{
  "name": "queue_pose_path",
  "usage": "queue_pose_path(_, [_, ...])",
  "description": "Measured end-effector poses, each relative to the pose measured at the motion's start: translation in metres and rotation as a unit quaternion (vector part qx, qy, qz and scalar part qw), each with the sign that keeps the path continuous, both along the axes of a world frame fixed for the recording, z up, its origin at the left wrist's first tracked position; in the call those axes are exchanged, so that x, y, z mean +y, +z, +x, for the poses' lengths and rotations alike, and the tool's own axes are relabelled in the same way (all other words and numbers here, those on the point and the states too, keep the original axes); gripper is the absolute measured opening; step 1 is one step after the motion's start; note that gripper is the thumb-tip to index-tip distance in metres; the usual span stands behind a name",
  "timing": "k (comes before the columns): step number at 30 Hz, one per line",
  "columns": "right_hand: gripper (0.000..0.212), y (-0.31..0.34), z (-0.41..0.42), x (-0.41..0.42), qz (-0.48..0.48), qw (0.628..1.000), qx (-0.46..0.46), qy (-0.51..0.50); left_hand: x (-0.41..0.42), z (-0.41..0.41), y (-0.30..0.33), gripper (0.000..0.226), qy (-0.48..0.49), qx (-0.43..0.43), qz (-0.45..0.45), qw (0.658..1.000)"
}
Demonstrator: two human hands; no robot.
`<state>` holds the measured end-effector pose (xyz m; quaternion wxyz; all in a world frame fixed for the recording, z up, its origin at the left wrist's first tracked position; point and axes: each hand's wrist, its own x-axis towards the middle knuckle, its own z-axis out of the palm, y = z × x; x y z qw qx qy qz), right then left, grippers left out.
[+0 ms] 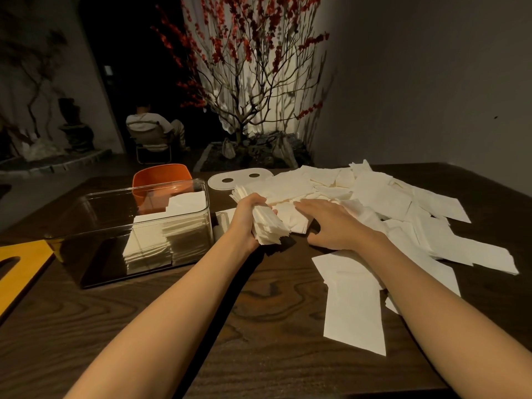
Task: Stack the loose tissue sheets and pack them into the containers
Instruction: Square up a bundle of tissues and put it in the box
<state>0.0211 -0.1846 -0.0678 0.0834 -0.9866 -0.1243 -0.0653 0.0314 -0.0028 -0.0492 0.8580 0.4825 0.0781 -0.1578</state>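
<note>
Two stacks sit in the clear box (pixel 129 226); left hand (pixel 247 217) clutches a bundle (pixel 267 223); right hand (pixel 331 223) lies flat on many loose sheets (pixel 388 203) at the bench's (pixel 259 312) far-right corner.

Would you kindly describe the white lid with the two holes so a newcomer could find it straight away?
Start at the clear container on the dark wooden table, then look past its far right corner, beside the orange bin. There the flat white lid lies against the loose tissue sheets; its rounded outline and two dark oval holes distinguish it.
</note>
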Motion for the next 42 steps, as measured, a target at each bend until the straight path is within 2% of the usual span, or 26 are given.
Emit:
queue_pose_path(4, [0.066, -0.002, 0.007, 0.003, -0.025, 0.998, -0.063, 0.006, 0.000, 0.002, 0.000, 0.003, -0.005, -0.006, -0.004, 1.000])
queue_pose_path(10, [0.037, -0.013, 0.015, 0.010, 0.030, 0.995, -0.095, 0.028, 0.001, 0.001, 0.000, 0.004, -0.022, -0.001, -0.016, 1.000])
queue_pose_path(15, [0.033, -0.011, 0.012, 0.009, 0.181, 0.978, -0.099, -0.014, 0.003, 0.003, 0.000, 0.003, -0.018, 0.002, -0.031, 0.999])
queue_pose_path(17, [0.028, -0.007, 0.009, 0.009, 0.292, 0.951, -0.101, -0.026, 0.004, 0.004, -0.001, 0.006, -0.021, 0.000, -0.034, 0.999])
queue_pose_path(21, [0.018, 0.005, 0.001, 0.014, 0.544, 0.837, -0.011, -0.055, 0.003, 0.004, 0.000, 0.006, -0.016, -0.004, -0.043, 0.999])
queue_pose_path(24, [0.024, 0.014, -0.001, 0.013, 0.604, 0.793, 0.057, -0.064, 0.001, 0.001, 0.002, 0.002, -0.029, -0.010, -0.048, 0.998])
queue_pose_path(28, [0.019, 0.025, -0.013, 0.015, 0.645, 0.756, 0.101, -0.040, 0.002, 0.001, 0.001, 0.002, -0.051, -0.020, -0.054, 0.997])
queue_pose_path(29, [0.017, 0.025, -0.015, 0.015, 0.650, 0.751, 0.110, -0.036, 0.003, 0.002, 0.000, 0.008, -0.064, -0.022, -0.049, 0.997])
queue_pose_path(32, [0.016, 0.025, -0.019, 0.018, 0.652, 0.744, 0.142, -0.033, 0.004, 0.004, -0.003, 0.033, -0.136, -0.019, -0.043, 0.990])
queue_pose_path(35, [0.018, 0.024, -0.019, 0.023, 0.627, 0.764, 0.140, -0.052, -0.001, -0.001, -0.002, 0.048, -0.183, 0.003, -0.055, 0.982])
queue_pose_path(38, [0.025, 0.022, -0.016, 0.031, 0.578, 0.805, 0.111, -0.081, -0.008, -0.005, -0.002, 0.056, -0.182, 0.025, -0.085, 0.979])
queue_pose_path(42, [0.035, 0.016, -0.011, 0.047, 0.541, 0.831, 0.061, -0.115, -0.016, -0.014, 0.001, 0.062, -0.159, 0.015, -0.111, 0.981])
